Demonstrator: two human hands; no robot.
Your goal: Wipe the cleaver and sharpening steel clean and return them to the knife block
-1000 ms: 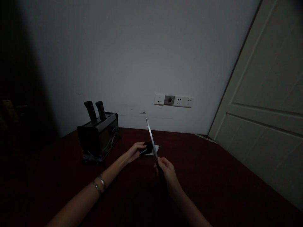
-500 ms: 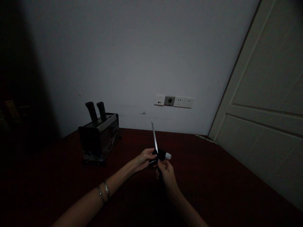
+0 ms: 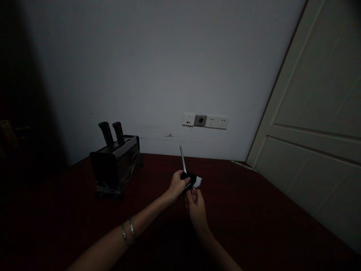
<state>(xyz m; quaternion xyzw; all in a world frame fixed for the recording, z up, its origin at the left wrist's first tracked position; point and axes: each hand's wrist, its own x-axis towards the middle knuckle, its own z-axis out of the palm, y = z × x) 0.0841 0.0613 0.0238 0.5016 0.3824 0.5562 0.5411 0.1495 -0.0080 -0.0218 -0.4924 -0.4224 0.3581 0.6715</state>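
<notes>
A knife [image 3: 182,158] points up and away from me in the middle of the head view, its narrow silver blade seen nearly edge-on. My left hand [image 3: 177,185] is closed on a black cloth [image 3: 188,177], which is folded around the lower part of the blade. Some white material [image 3: 197,183] sticks out at the cloth's right side; its kind is unclear. Just below, my right hand [image 3: 197,207] has its fingers closed at the bottom end of the knife. The handle is mostly hidden by the fingers and the dark.
To the left stands a dark knife block [image 3: 114,163] with two black-handled knives [image 3: 112,133] in it. Sockets and switches [image 3: 205,121] line the wall behind the dark red table [image 3: 239,195]. A pale panelled door [image 3: 313,131] rises at the right.
My left hand has turned over and now lies higher on the cloth, with the thumb across its front. The white material has tilted and shows more. My right hand sits slightly lower.
</notes>
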